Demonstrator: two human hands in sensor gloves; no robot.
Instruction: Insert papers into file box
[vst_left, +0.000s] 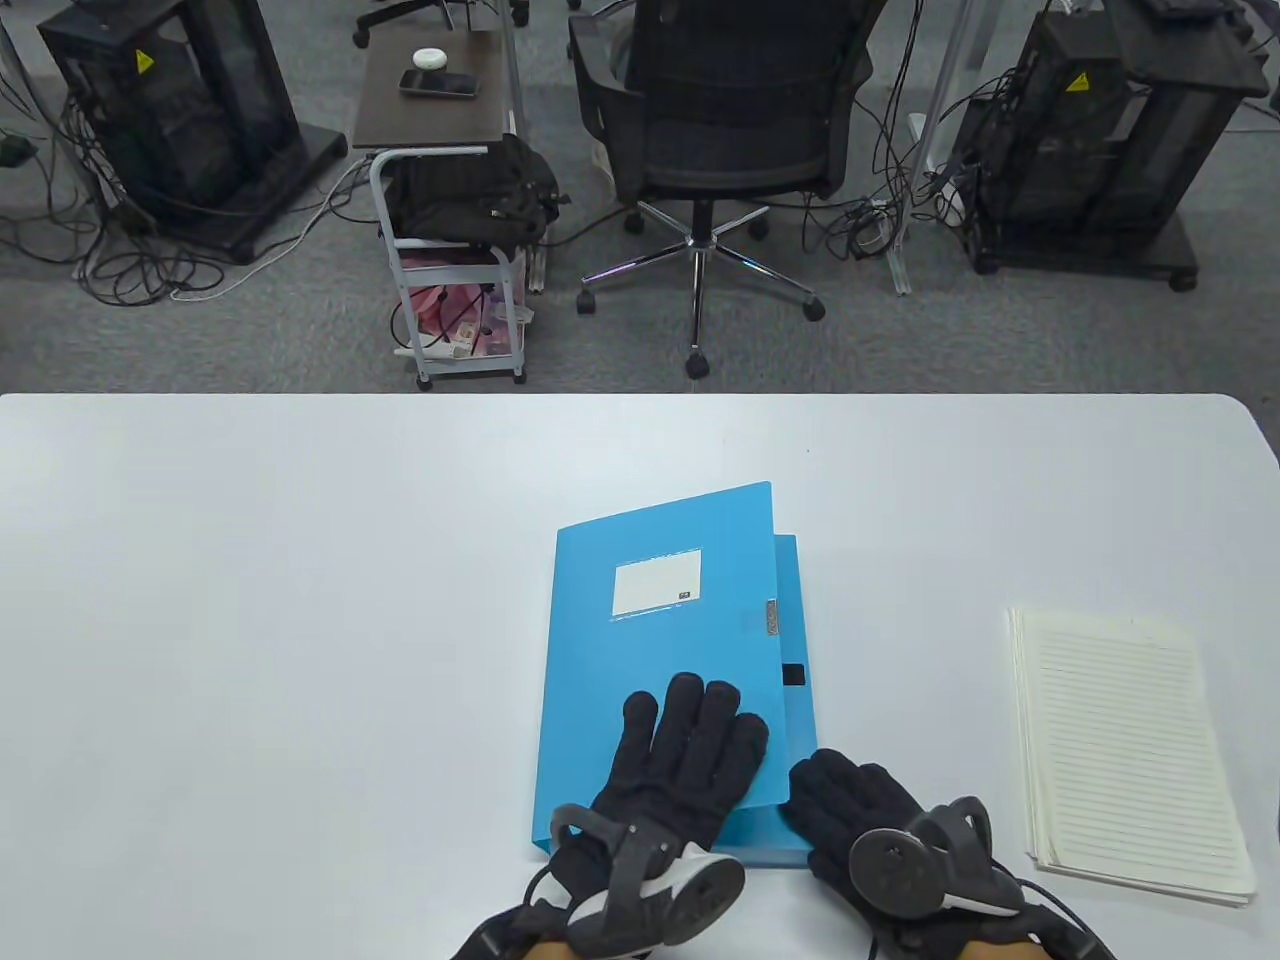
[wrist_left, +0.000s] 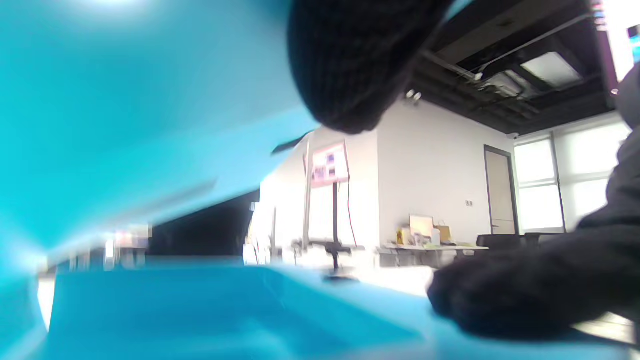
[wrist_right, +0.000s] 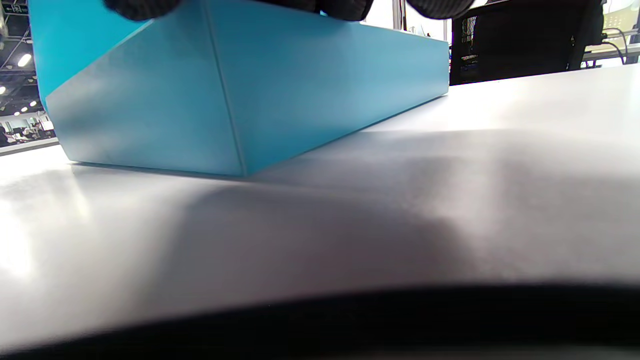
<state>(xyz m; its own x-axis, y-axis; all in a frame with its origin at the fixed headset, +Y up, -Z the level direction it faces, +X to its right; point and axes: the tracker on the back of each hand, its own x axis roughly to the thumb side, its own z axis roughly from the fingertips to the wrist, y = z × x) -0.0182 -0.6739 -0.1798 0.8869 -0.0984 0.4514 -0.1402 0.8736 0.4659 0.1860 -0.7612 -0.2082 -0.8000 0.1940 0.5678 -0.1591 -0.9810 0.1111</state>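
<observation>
Left hand (vst_left: 690, 765) lies flat on the lid of the blue file box (vst_left: 660, 640), fingers spread and pressing the near part of the cover, grasping nothing. From the table view, the box sits on the white table (vst_left: 250, 600), lid slightly raised along its right edge so the tray beneath peeks out there. Right hand (vst_left: 865, 815) rests at the box's near right corner, fingers curled over the tray edge just under the lid; whether it actually pinches that edge I cannot tell. Well to the right of the box lies the stack of lined papers (vst_left: 1125, 745), flat on the table and touched by neither hand. Beyond the box, past the table's far edge, stands a black office chair (vst_left: 725, 130).

Seen from the left wrist, a dark gloved fingertip (wrist_left: 350, 65) presses on the lifted blue lid (wrist_left: 125, 125), with the box's blue inside (wrist_left: 200, 310) below it and the right hand (wrist_left: 525, 295) lying on the box's rim at the right.

Seen from the right wrist, the file box (wrist_right: 280, 90) rests on the table (wrist_right: 400, 200), and gloved fingertips (wrist_right: 345, 6) sit on its top edge.
</observation>
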